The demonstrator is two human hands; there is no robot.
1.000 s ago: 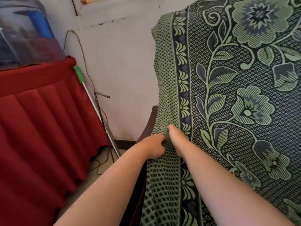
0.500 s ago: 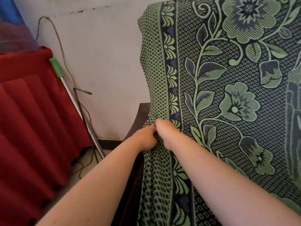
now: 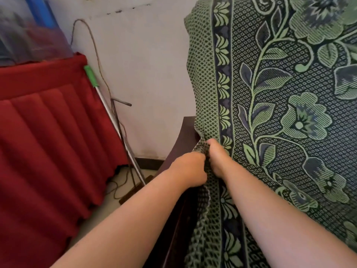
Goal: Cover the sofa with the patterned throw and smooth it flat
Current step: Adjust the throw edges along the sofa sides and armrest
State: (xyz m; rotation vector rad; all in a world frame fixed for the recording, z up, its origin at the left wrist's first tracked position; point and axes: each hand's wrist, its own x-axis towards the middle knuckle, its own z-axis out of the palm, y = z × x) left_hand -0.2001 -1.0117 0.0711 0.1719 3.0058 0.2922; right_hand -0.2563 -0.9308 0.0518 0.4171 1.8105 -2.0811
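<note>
Head view: throw (image 3: 280,93) already draped over sofa back and seat, floral face up, border strip running down the left edge. Most of the visible cloth lies flat against the backrest, no big wrinkles there. Both hands meet at the left edge where back meets arm. Left grip (image 3: 188,169) has fingers curled round a bunched bit of the throw's edge, and the hem trails out below it. Right grip (image 3: 216,157) sits just beside it, touching the same bunch, thumb up against the fold; its fingers are hidden under the hand, so cannot tell if it's clamped or just pushing in. Dark wood sofa arm (image 3: 185,136) is bare, with the throw's edge hanging just inside it.

Judgement: covering is mostly done on this side; now at the tuck/tidy step at the left corner. Left to do: flatten the gathered fold between the hands and straighten the loose hem lower down. Right end and front of sofa are out of frame, so can't rate them.

Off-task: red cloth (image 3: 48,142) on the left, mop pole (image 3: 114,117) leaning on the wall.
</note>
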